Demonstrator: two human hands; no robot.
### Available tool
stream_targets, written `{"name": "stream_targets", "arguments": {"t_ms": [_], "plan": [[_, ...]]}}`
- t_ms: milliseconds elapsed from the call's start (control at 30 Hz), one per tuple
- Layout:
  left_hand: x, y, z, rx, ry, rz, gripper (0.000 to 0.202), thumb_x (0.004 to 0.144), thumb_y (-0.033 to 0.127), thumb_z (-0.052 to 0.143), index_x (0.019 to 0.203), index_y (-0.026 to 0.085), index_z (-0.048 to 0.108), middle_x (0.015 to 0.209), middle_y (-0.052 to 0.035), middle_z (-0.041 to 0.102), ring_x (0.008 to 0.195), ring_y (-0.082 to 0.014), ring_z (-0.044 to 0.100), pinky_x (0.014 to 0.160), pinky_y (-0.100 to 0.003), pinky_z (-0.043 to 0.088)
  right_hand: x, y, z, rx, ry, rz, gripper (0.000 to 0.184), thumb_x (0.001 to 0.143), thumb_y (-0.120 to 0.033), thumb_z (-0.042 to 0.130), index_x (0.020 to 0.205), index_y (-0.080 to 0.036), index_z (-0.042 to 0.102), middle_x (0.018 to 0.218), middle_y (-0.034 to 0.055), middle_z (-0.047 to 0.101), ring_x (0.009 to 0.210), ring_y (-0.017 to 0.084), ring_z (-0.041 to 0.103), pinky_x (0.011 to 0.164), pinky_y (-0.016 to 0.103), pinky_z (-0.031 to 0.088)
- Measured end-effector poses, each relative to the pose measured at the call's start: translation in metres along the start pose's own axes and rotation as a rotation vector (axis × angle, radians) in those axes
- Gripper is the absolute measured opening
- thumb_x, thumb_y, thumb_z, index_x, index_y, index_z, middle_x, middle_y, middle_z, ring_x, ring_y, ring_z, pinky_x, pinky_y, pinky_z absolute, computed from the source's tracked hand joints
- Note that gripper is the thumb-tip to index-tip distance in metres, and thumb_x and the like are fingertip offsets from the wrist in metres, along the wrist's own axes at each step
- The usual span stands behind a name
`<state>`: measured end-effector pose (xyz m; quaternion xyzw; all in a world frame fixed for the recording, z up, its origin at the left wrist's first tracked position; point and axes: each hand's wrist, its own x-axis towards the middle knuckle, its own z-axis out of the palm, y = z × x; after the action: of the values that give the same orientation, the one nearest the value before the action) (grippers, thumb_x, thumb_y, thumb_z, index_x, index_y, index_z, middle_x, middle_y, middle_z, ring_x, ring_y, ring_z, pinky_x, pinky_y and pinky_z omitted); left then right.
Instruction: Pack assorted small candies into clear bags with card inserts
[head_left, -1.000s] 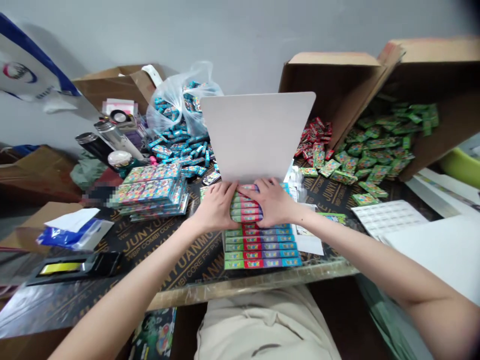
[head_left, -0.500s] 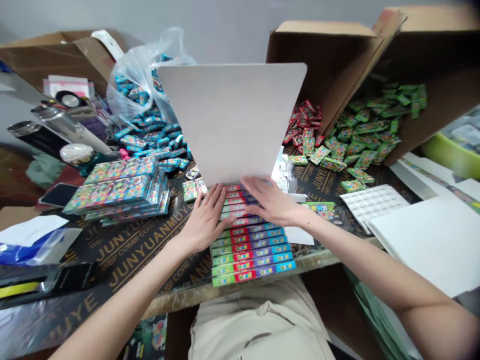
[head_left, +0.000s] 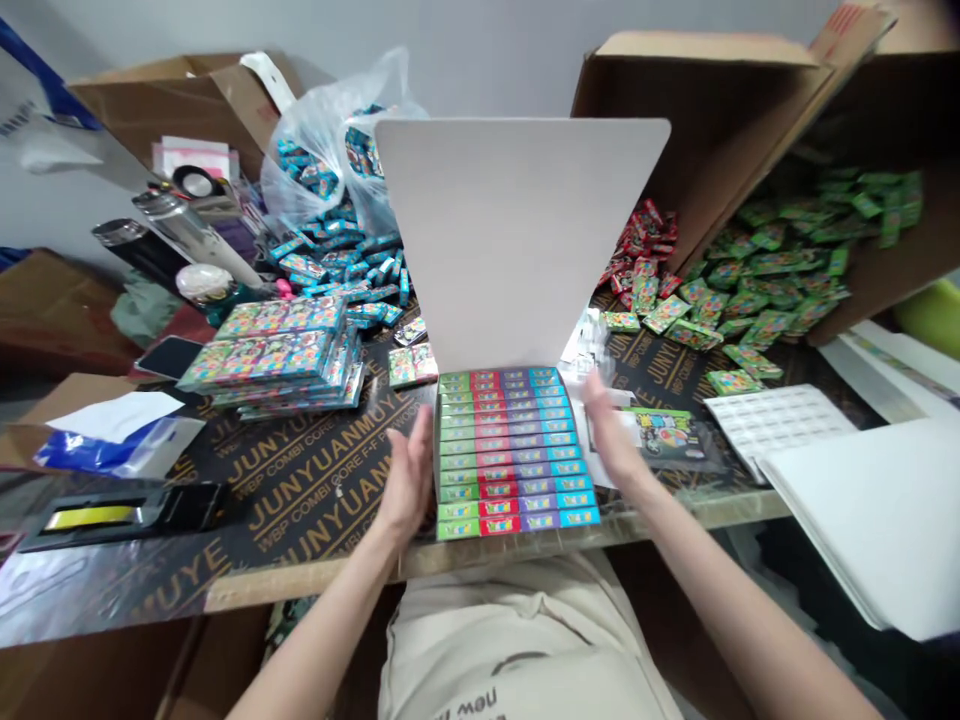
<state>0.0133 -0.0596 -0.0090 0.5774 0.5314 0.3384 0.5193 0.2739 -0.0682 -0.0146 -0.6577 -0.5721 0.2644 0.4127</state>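
1. At twelve o'clock we see a plain, pale grey wall [head_left: 487,40], smooth and evenly lit.
2. The worktop [head_left: 315,590] runs from nine to three o'clock, and we see its pale wooden front edge towards six.
3. A dark glossy sheet [head_left: 300,490] with gold lettering covers the worktop, and we catch soft glare on it at eight o'clock.
4. We see open brown cardboard boxes [head_left: 675,120] against the wall at one and eleven o'clock.
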Motion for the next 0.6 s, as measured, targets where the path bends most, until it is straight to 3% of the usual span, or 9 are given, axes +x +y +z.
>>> {"name": "stream_targets", "arguments": {"t_ms": [100,167,267,333,367,400,467,533,600], "plan": [[-0.007,0.002,0.017,-0.107,0.023,-0.07,0.064,0.084,0.052,-0.012,0.14,0.028,0.006,0.139,-0.0018,0.038,0.13,-0.0176,0.029,0.102,-0.041,0.034,0.012,-0.001,0.023,0.081,-0.192,0.101,0.064,0.087,-0.058,0.012,0.141,-0.026,0.008,0.147,0.002,0.014,0.135,0.019,0.014,0.108,0.043,0.02],[0.004,0.005,0.018,-0.11,0.069,-0.065,0.063,0.084,0.055,-0.007,0.14,0.029,0.006,0.138,-0.0008,0.039,0.129,-0.0179,0.03,0.102,-0.041,0.035,0.029,-0.005,0.035,0.14,-0.203,0.1,0.065,0.086,-0.061,0.013,0.141,-0.026,0.01,0.147,0.0029,0.016,0.134,0.019,0.016,0.107,0.044,0.02],[0.04,0.017,-0.001,-0.066,0.243,-0.047,0.071,0.081,0.061,-0.007,0.141,0.026,0.009,0.144,-0.0009,0.027,0.133,-0.0185,0.019,0.104,-0.041,0.031,0.045,-0.012,0.034,0.212,-0.031,0.088,0.067,0.085,-0.062,0.012,0.14,-0.023,0.015,0.145,0.0083,0.023,0.13,0.022,0.028,0.101,0.046,0.029],[0.067,0.033,-0.024,-0.076,0.368,0.025,0.078,0.077,0.063,-0.012,0.141,0.023,0.007,0.147,-0.0021,0.02,0.135,-0.0176,0.013,0.105,-0.04,0.028,0.042,-0.019,0.019,0.288,0.129,0.084,0.068,0.084,-0.063,0.012,0.136,-0.022,0.028,0.139,0.0108,0.035,0.121,0.023,0.042,0.094,0.043,0.038],[0.078,0.044,-0.036,-0.1,0.369,0.108,0.08,0.076,0.064,-0.014,0.141,0.022,0.011,0.146,-0.0037,0.023,0.134,-0.0176,0.017,0.105,-0.039,0.028,0.036,-0.022,0.009,0.334,0.179,0.091,0.07,0.083,-0.065,0.011,0.13,-0.02,0.038,0.131,0.0117,0.045,0.112,0.022,0.05,0.089,0.04,0.042],[0.086,0.056,-0.046,-0.132,0.316,0.194,0.081,0.077,0.064,-0.012,0.14,0.022,0.018,0.143,-0.0056,0.031,0.132,-0.0188,0.025,0.103,-0.039,0.03,0.028,-0.025,-0.002,0.38,0.182,0.11,0.073,0.082,-0.067,0.009,0.12,-0.019,0.049,0.118,0.0124,0.055,0.101,0.022,0.056,0.083,0.036,0.045],[0.088,0.078,-0.061,-0.139,0.145,0.274,0.086,0.078,0.065,-0.007,0.13,0.018,0.042,0.123,-0.0107,0.054,0.119,-0.0229,0.045,0.099,-0.042,0.035,0.008,-0.03,-0.024,0.456,0.052,0.193,0.086,0.076,-0.074,0.003,0.092,-0.015,0.064,0.088,0.0126,0.065,0.074,0.019,0.061,0.066,0.031,0.048],[0.072,0.092,-0.064,-0.021,-0.082,0.292,0.089,0.078,0.067,-0.003,0.109,0.014,0.062,0.094,-0.0119,0.067,0.101,-0.025,0.058,0.096,-0.045,0.037,-0.014,-0.029,-0.041,0.501,-0.18,0.318,0.092,0.068,-0.08,0.0,0.07,-0.014,0.065,0.065,0.0107,0.062,0.054,0.017,0.056,0.05,0.028,0.044],[0.042,0.095,-0.057,0.242,-0.263,0.331,0.082,0.078,0.07,0.01,0.091,0.016,0.069,0.078,-0.0095,0.068,0.092,-0.025,0.061,0.1,-0.049,0.03,-0.034,-0.021,-0.051,0.49,-0.363,0.42,0.085,0.067,-0.082,0.012,0.064,-0.014,0.063,0.056,0.0075,0.057,0.044,0.014,0.05,0.041,0.026,0.036]]}}
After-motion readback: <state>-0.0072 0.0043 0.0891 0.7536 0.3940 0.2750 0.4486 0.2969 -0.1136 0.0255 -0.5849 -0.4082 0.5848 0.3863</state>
